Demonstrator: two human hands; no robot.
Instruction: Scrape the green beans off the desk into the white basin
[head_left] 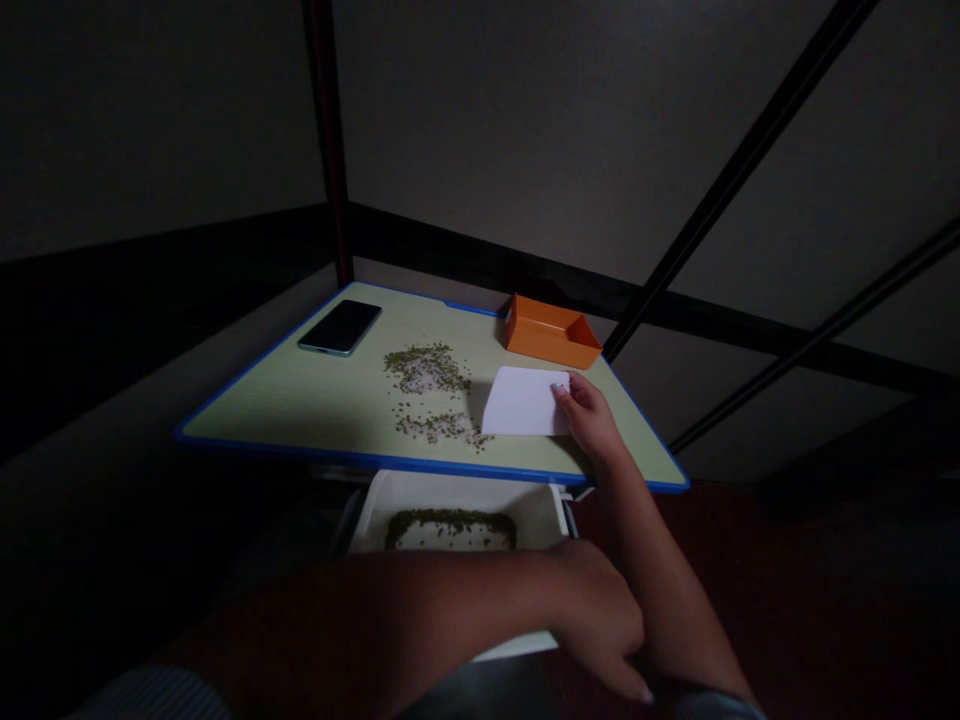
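My right hand (590, 415) pinches the right edge of a white card (523, 402) that stands on the pale green table (315, 400), just right of scattered green beans (431, 392). My left hand (600, 625) reaches across below the table edge and grips the right side of a white tray (540, 510). The tray holds a heap of the same green beans (450, 525) and sits under the table's front edge.
A dark phone (340, 327) lies at the table's back left. An orange box (551, 332) sits at the back right. Dark poles rise behind the table, and the table has a blue rim.
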